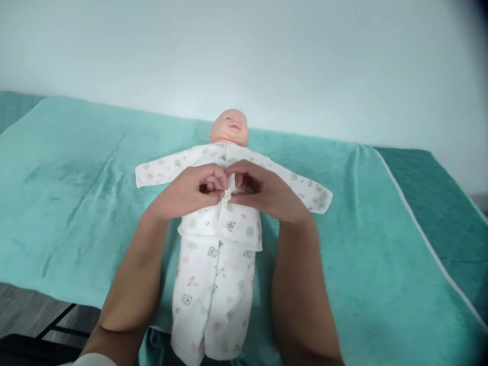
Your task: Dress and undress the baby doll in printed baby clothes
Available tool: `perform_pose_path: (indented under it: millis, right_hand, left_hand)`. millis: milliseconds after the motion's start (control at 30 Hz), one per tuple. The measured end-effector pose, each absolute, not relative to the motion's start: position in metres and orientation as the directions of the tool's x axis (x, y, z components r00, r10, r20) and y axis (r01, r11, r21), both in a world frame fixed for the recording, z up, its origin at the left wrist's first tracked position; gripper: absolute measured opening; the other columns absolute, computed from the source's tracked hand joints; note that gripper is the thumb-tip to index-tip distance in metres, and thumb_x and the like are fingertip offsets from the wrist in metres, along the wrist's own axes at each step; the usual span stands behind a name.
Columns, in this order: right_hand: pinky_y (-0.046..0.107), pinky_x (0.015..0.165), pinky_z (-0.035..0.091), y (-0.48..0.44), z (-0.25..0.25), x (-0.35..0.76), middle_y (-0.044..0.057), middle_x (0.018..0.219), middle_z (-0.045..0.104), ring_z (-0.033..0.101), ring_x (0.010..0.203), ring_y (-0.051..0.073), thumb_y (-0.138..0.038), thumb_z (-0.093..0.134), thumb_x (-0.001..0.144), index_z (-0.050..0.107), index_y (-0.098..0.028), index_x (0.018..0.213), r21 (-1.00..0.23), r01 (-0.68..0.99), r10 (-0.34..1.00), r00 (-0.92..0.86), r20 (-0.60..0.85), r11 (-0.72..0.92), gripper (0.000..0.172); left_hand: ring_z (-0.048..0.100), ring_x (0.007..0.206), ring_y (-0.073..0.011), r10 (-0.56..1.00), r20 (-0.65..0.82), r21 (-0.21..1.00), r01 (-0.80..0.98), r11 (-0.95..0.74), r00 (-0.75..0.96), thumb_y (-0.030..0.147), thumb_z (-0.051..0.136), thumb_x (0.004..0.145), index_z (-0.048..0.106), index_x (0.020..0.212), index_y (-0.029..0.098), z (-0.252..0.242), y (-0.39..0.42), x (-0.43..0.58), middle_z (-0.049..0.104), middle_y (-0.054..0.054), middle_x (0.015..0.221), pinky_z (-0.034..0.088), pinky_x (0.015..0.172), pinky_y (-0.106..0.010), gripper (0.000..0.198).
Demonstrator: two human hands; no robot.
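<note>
A baby doll lies on its back, dressed in a white printed shirt and matching trousers. Both of my hands meet over the middle of the shirt front. My left hand pinches the shirt's edge beside a small pale button. From the other side, my right hand pinches the fabric around the same button. Whether the button is through its hole I cannot tell. The shirt's sleeves spread out to both sides, and my hands hide part of the chest.
A teal blanket with some creases covers the table under the doll. Darker green cloth shows at the right. A pale wall stands behind. At the lower left are a black frame bar and grey floor.
</note>
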State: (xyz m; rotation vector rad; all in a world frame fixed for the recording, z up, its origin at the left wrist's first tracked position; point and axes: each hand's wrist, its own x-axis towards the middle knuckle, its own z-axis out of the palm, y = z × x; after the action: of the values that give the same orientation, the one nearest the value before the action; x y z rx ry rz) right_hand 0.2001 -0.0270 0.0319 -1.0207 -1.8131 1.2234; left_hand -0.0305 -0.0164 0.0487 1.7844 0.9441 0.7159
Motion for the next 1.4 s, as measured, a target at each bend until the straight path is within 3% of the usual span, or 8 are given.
perform_pose_path:
  millis: [367, 633, 800, 967, 1067, 1233, 1400]
  right_hand:
    - [0.033, 0.080, 0.048, -0.025, 0.027, 0.202, 0.003, 0.105, 0.059, 0.054, 0.092, 0.019, -0.038, 0.081, 0.088, 0.071, -0.031, 0.120, -0.956, 0.124, 0.864, -0.470, 0.181, 0.267, 0.034]
    - [0.033, 0.078, 0.048, -0.026, 0.029, 0.199, 0.003, 0.101, 0.058, 0.053, 0.090, 0.019, -0.039, 0.081, 0.087, 0.073, -0.031, 0.118, -0.956, 0.152, 0.881, -0.446, 0.159, 0.250, 0.033]
    - [0.031, 0.073, 0.046, -0.026, 0.030, 0.199, 0.001, 0.095, 0.057, 0.053, 0.084, 0.016, -0.038, 0.082, 0.086, 0.073, -0.029, 0.115, -0.973, 0.087, 0.892, -0.423, 0.160, 0.216, 0.032]
    - [0.028, 0.057, 0.039, -0.027, 0.030, 0.193, -0.002, 0.081, 0.054, 0.047, 0.068, 0.013, -0.042, 0.081, 0.087, 0.073, -0.026, 0.110, -0.983, 0.046, 0.926, -0.345, 0.152, 0.178, 0.029]
    - [0.028, 0.054, 0.037, -0.026, 0.027, 0.186, 0.000, 0.081, 0.057, 0.046, 0.065, 0.013, -0.041, 0.075, 0.090, 0.072, -0.026, 0.101, -0.977, 0.043, 0.965, -0.168, 0.200, 0.210, 0.019]
    - [0.033, 0.063, 0.047, -0.020, 0.017, 0.174, 0.003, 0.092, 0.066, 0.057, 0.077, 0.018, -0.039, 0.066, 0.093, 0.068, -0.027, 0.097, -0.958, 0.115, 0.963, 0.034, 0.268, 0.263, 0.013]
    - [0.038, 0.081, 0.054, -0.014, 0.008, 0.168, 0.007, 0.116, 0.067, 0.064, 0.108, 0.024, -0.031, 0.059, 0.093, 0.064, -0.027, 0.095, -0.897, 0.234, 0.899, 0.146, 0.413, 0.375, 0.006]
  left_hand:
    - [0.053, 0.066, -0.0097, 0.834, 0.070, 0.972, 0.151, -0.181, 0.548, 0.018, 0.071, 0.083, 0.066, 0.086, 0.020, 0.047, -0.014, -0.033, 0.057, 0.002, 0.073, 0.044, 0.060, -0.024, 0.006]
    - [0.057, 0.068, -0.0105, 0.826, 0.050, 0.975, 0.153, -0.163, 0.562, 0.021, 0.071, 0.086, 0.067, 0.086, 0.020, 0.047, -0.012, -0.035, 0.061, 0.001, 0.075, 0.046, 0.061, -0.024, 0.005]
    - [0.063, 0.073, -0.0111, 0.801, 0.030, 0.974, 0.163, -0.158, 0.598, 0.025, 0.074, 0.087, 0.071, 0.091, 0.019, 0.051, -0.012, -0.039, 0.069, -0.001, 0.080, 0.052, 0.066, -0.023, 0.008]
    - [0.064, 0.071, -0.0118, 0.840, 0.097, 0.973, 0.129, -0.194, 0.533, 0.029, 0.071, 0.092, 0.076, 0.099, 0.019, 0.047, -0.011, -0.040, 0.072, -0.003, 0.079, 0.053, 0.064, -0.023, 0.014]
    - [0.062, 0.069, -0.0111, 0.892, 0.175, 0.951, 0.162, -0.263, 0.418, 0.034, 0.069, 0.095, 0.079, 0.102, 0.021, 0.045, -0.011, -0.037, 0.072, -0.002, 0.079, 0.050, 0.063, -0.023, 0.018]
    - [0.057, 0.068, -0.0114, 0.871, 0.208, 0.872, 0.318, -0.371, 0.445, 0.042, 0.062, 0.099, 0.080, 0.101, 0.023, 0.047, -0.012, -0.030, 0.072, -0.002, 0.081, 0.044, 0.062, -0.025, 0.027]
    - [0.053, 0.066, -0.0115, 0.842, 0.228, 0.794, 0.407, -0.451, 0.489, 0.044, 0.058, 0.101, 0.075, 0.081, 0.020, 0.048, -0.012, -0.027, 0.066, -0.001, 0.073, 0.038, 0.060, -0.026, 0.036]
